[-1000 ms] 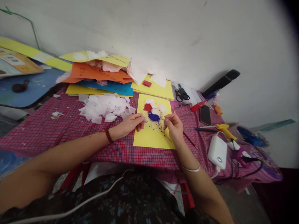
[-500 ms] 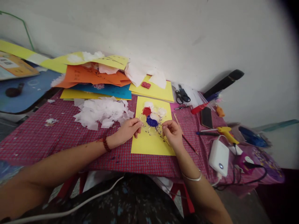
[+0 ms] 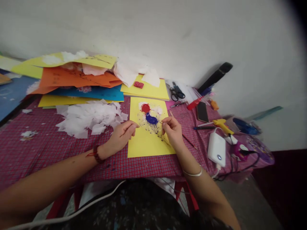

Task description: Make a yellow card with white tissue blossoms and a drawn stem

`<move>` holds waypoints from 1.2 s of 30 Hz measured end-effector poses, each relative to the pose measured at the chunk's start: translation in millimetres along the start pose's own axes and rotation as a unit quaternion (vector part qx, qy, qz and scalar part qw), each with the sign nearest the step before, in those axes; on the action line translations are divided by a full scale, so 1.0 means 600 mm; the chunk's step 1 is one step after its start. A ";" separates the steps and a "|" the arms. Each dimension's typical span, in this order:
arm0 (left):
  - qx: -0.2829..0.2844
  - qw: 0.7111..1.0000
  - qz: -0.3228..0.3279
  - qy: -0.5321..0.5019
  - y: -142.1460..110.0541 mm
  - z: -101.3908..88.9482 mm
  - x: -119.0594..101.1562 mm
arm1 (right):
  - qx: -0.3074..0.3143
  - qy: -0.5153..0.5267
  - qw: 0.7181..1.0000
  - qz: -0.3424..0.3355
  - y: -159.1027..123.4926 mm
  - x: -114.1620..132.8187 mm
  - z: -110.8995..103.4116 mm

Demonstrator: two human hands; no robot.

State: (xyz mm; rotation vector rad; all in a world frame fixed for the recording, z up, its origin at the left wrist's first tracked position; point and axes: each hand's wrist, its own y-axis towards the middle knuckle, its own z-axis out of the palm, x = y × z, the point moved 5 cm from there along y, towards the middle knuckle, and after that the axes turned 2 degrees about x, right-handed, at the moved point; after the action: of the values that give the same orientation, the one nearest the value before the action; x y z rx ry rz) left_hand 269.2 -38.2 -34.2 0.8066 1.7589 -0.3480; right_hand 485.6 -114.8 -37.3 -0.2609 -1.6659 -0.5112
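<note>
A clear paint palette (image 3: 155, 128) lies on a sheet of yellow paper (image 3: 141, 145). Its wells hold red paint (image 3: 145, 108), dark blue paint (image 3: 151, 118) and white paint (image 3: 158, 110). Dark painted marks show on the paper around and through the palette. My left hand (image 3: 121, 135) is closed in a pinch just left of the palette, over the paper's left edge; whatever is between the fingertips is too small to name. At the palette's right side, beside the blue paint, my right hand (image 3: 172, 129) pinches something thin that I cannot make out.
Torn white paper (image 3: 88, 116) is heaped on the left. Behind it stand stacked coloured sheets (image 3: 81, 78). A red folded paper piece (image 3: 138, 84), scissors (image 3: 177, 91), a brush (image 3: 190, 141), a phone (image 3: 202, 111), a glue gun (image 3: 223, 126) and a white power bank (image 3: 216, 149) lie farther right.
The view has turned to the right, so the table's things appear farther left. My left hand has drawn slightly away from the palette. My right hand stays pinched at its right side.
</note>
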 end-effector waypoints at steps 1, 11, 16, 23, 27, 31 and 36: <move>0.001 1.000 -0.001 0.003 0.000 -0.001 0.000 | -0.022 -0.001 1.000 -0.005 0.004 0.004 -0.015; 0.022 0.998 0.017 0.054 0.007 0.002 -0.001 | -0.211 -0.249 0.939 0.108 0.049 -0.020 -0.254; 0.032 0.996 0.046 0.066 0.004 0.004 -0.011 | -0.191 -0.343 0.907 0.153 0.062 -0.021 -0.272; -0.007 0.993 0.052 0.106 0.012 -0.014 -0.005 | -0.005 -0.493 0.869 0.042 0.037 0.011 -0.166; -0.031 0.993 0.044 0.104 0.018 -0.021 0.000 | 0.095 -0.365 0.926 0.029 0.011 -0.006 -0.103; -0.030 0.995 0.032 0.095 0.016 -0.022 0.002 | 0.089 -0.320 0.942 0.036 -0.002 -0.012 -0.097; -0.059 0.998 0.001 0.000 0.018 -0.026 0.029 | 0.062 -0.226 0.971 0.055 -0.009 -0.012 -0.102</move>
State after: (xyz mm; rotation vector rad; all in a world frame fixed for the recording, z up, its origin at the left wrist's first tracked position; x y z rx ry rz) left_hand 262.4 -15.4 -43.1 0.7246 1.7616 -0.2399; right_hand 538.1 -147.3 -39.6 -0.3966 -2.1044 -0.2725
